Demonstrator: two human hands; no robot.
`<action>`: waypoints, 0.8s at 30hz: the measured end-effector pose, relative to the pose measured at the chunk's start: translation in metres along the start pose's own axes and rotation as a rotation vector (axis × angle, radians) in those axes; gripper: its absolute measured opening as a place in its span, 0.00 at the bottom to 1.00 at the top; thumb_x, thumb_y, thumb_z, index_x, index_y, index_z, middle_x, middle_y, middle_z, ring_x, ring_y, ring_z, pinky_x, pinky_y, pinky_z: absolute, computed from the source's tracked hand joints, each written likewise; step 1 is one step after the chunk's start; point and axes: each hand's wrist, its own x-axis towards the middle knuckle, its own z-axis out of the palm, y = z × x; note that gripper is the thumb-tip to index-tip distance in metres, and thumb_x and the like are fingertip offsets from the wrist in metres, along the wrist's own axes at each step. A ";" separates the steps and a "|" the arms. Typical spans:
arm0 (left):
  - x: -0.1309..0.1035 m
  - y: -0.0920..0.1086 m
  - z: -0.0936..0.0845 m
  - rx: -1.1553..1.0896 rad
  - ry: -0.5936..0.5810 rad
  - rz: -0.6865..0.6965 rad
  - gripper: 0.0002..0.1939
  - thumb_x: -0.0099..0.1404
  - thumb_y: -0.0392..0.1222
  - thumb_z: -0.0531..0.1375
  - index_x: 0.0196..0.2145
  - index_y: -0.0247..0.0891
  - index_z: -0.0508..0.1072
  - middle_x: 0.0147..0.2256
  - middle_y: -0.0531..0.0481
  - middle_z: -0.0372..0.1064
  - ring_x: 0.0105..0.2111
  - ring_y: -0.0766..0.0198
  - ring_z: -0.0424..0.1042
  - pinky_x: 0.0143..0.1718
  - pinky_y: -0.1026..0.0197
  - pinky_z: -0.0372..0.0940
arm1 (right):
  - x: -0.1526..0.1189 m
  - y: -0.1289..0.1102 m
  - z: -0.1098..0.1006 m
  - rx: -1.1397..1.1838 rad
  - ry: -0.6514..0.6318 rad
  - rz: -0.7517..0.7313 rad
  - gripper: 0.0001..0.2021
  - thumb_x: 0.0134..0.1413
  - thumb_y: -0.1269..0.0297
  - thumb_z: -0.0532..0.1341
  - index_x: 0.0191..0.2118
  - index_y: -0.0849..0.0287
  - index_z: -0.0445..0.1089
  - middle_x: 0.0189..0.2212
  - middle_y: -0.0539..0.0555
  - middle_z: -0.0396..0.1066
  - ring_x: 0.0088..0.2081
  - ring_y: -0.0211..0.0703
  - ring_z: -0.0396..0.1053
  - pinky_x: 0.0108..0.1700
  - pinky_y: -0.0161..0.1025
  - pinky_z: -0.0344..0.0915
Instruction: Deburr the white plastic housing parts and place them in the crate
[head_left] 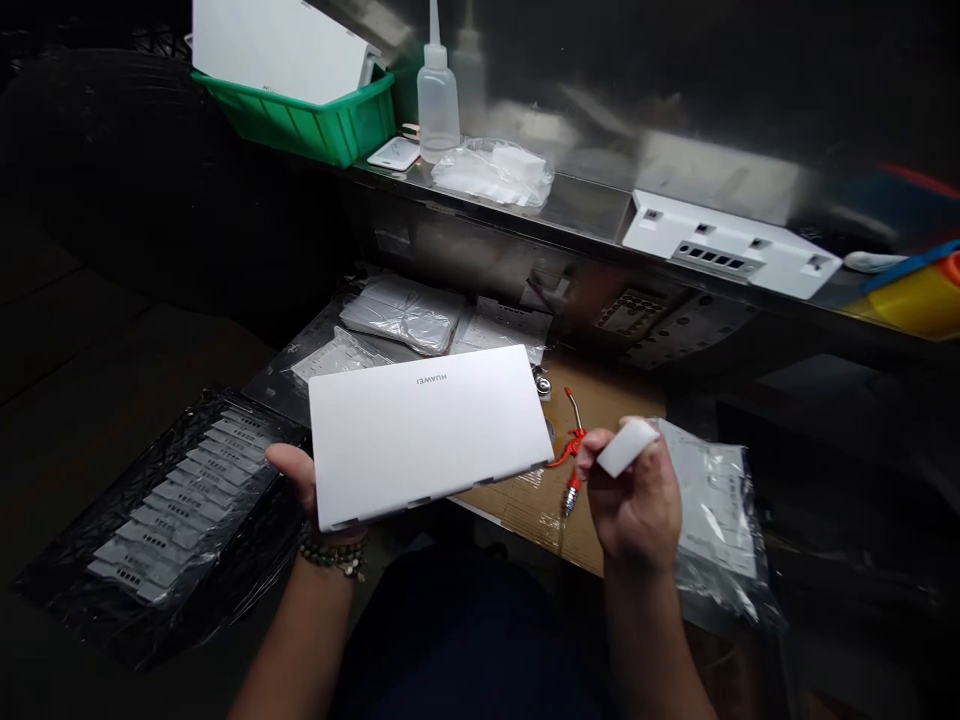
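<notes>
A white plastic cover [431,440] marked HUAWEI, its lettering upside down to me, is held up over the bench, slightly tilted. My left hand [304,485] grips it at the left end, thumb at the side and the other fingers hidden beneath. My right hand [637,500] is closed around a small white block [628,447], held between thumb and fingers, apart from the cover. Just left of that hand, a red air blow gun [576,440] with a metal nozzle lies on the cardboard [517,510].
At left, several similar parts [180,500] stand in a row in black plastic. Wrapped white sheets [405,312] lie behind the cover, a bagged part [712,500] at right. The shelf above bears a green bin [315,125], squeeze bottle [439,105], plastic bag [495,172] and white housing [731,243].
</notes>
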 end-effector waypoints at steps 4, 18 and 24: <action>-0.009 0.003 0.008 0.127 0.079 -0.051 0.53 0.42 0.88 0.56 0.54 0.49 0.77 0.46 0.45 0.81 0.57 0.35 0.70 0.55 0.39 0.68 | 0.017 0.012 -0.019 -0.007 0.290 0.178 0.16 0.58 0.49 0.70 0.41 0.55 0.73 0.33 0.50 0.78 0.31 0.36 0.74 0.36 0.35 0.72; -0.015 -0.005 0.016 0.088 -0.015 -0.114 0.52 0.39 0.89 0.57 0.50 0.50 0.79 0.39 0.47 0.82 0.59 0.37 0.69 0.57 0.42 0.67 | -0.005 0.035 0.010 -0.030 0.268 0.435 0.23 0.52 0.44 0.71 0.46 0.57 0.76 0.41 0.55 0.81 0.45 0.50 0.78 0.43 0.43 0.76; -0.017 -0.006 0.013 0.101 -0.033 -0.084 0.51 0.42 0.90 0.53 0.49 0.51 0.79 0.41 0.48 0.82 0.61 0.38 0.68 0.57 0.44 0.67 | -0.008 0.031 0.010 -0.038 0.243 0.426 0.24 0.54 0.43 0.70 0.47 0.57 0.76 0.41 0.55 0.82 0.44 0.50 0.78 0.41 0.42 0.76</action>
